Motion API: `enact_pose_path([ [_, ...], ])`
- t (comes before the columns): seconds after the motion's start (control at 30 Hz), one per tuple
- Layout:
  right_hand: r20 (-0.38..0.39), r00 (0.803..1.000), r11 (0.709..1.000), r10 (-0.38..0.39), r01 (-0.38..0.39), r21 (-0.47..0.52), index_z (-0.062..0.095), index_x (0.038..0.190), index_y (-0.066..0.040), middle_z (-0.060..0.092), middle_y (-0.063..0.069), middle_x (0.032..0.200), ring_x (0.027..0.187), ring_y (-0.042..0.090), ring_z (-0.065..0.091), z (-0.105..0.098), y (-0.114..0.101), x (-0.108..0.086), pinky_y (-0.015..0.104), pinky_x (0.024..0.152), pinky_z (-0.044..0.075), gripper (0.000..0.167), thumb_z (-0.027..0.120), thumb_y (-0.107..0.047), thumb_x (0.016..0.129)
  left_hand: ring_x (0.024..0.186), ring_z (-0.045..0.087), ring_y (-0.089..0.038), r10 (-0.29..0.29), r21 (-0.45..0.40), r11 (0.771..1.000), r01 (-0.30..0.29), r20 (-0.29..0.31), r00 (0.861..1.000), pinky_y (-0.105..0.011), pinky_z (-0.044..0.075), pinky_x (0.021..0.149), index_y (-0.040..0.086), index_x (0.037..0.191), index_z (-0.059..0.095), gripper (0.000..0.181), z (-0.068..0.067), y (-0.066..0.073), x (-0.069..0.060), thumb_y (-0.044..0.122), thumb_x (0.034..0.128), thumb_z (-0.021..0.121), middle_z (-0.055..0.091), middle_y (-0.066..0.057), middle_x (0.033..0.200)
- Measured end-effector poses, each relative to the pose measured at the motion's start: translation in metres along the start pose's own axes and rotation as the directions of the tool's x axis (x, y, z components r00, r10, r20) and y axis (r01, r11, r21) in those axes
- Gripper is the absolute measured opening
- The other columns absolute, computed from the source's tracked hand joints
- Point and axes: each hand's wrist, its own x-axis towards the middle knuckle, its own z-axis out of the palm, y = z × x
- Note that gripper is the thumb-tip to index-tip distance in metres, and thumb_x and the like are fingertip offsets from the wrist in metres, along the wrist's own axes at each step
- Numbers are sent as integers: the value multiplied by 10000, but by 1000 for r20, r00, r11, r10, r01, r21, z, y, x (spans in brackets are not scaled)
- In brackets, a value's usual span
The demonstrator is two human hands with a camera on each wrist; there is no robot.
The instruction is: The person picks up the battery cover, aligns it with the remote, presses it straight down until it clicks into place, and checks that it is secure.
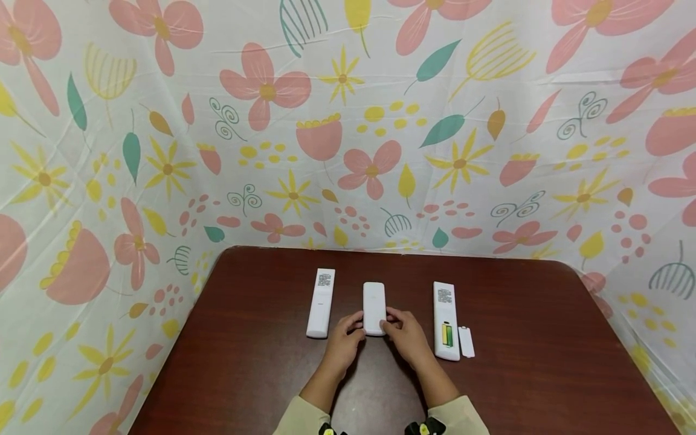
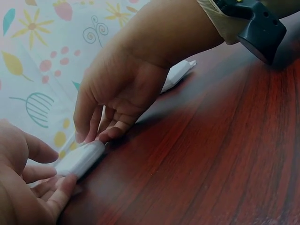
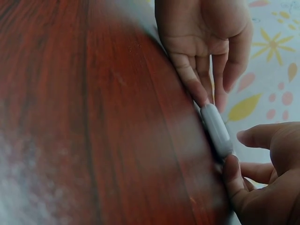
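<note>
A plain white remote control (image 1: pixel 374 305) lies flat in the middle of the dark table, its smooth side up. My left hand (image 1: pixel 344 343) holds its left edge near the close end, thumb and forefinger at the side. On the opposite edge my right hand (image 1: pixel 409 339) grips it, thumb over the near corner. In the left wrist view both hands meet round the remote (image 2: pixel 80 158); its underside is hidden. The right wrist view shows the remote's near end (image 3: pixel 216 127) between the fingertips of the two hands.
Left of the hands lies a long white remote (image 1: pixel 321 302), label up. To the right, another long remote (image 1: pixel 445 302) has its battery compartment open, with batteries (image 1: pixel 447 334) inside and a loose cover (image 1: pixel 466 342) beside it. A flower-patterned cloth (image 1: pixel 370 121) hangs behind the table (image 1: pixel 244 374).
</note>
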Motion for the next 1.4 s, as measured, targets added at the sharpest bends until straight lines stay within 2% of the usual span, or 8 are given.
enact_pose_path([
  [0.3, -18, 999, 999, 31, -31, 24, 564, 1401, -53, 593, 166, 1206, 876, 153, 592, -1, -4, -1, 238, 666, 514, 450, 643, -175, 975, 988, 598, -201, 28, -145, 989, -30, -14, 1000, -307, 568, 819, -16, 1386, 579, 447, 1, 0, 0, 9, 940, 571, 557, -218, 1366],
  [0.47, -22, 1000, 998, 18, -17, 65, 579, 1373, -50, 593, 171, 1197, 858, 140, 572, -1, -6, -3, 231, 662, 505, 409, 632, -141, 979, 979, 596, -223, 31, -181, 983, -34, -22, 999, -347, 562, 836, -18, 1388, 572, 438, 1, 2, 1, 17, 952, 567, 565, -224, 1367],
  [0.67, -20, 1000, 991, 14, -11, 132, 613, 1317, -52, 629, 145, 1146, 835, 148, 582, -2, -11, -7, 236, 683, 510, 333, 615, -132, 994, 1031, 598, -220, 46, -177, 983, -48, -14, 999, -387, 553, 888, -11, 1392, 572, 438, 0, 8, -2, 49, 959, 569, 580, -221, 1362],
  [0.8, -17, 1000, 992, 7, -4, 129, 634, 1288, -70, 638, 128, 1141, 843, 147, 590, -4, -13, -10, 235, 705, 515, 291, 604, -148, 1009, 1030, 583, -177, 64, -170, 983, -64, -6, 998, -399, 550, 889, -22, 1397, 564, 437, 0, 12, -4, 67, 969, 570, 580, -231, 1354],
  [0.97, -29, 999, 993, -13, 16, 121, 651, 1271, -73, 654, 133, 1165, 875, 127, 614, -7, -14, -13, 228, 726, 519, 279, 611, -147, 1005, 969, 569, -118, 72, -165, 984, -68, 19, 997, -352, 550, 850, -16, 1400, 563, 430, 0, 16, -4, 67, 977, 568, 582, -230, 1348],
  [1.17, -55, 998, 992, -35, 41, 115, 654, 1278, -52, 647, 144, 1197, 924, 106, 634, -13, -18, -18, 221, 739, 528, 295, 620, -118, 992, 959, 611, -225, 56, -144, 988, -47, 59, 997, -304, 511, 832, 31, 1404, 578, 427, 1, 21, -5, 83, 980, 575, 606, -203, 1374],
  [1.4, -76, 996, 996, -45, 51, 73, 666, 1284, -96, 633, 118, 1218, 969, 127, 620, -22, -20, -24, 213, 745, 529, 298, 635, -146, 991, 986, 635, -259, 40, -120, 992, -27, 106, 994, -342, 503, 830, 33, 1425, 553, 440, 4, 25, -7, 112, 992, 565, 592, -192, 1406],
])
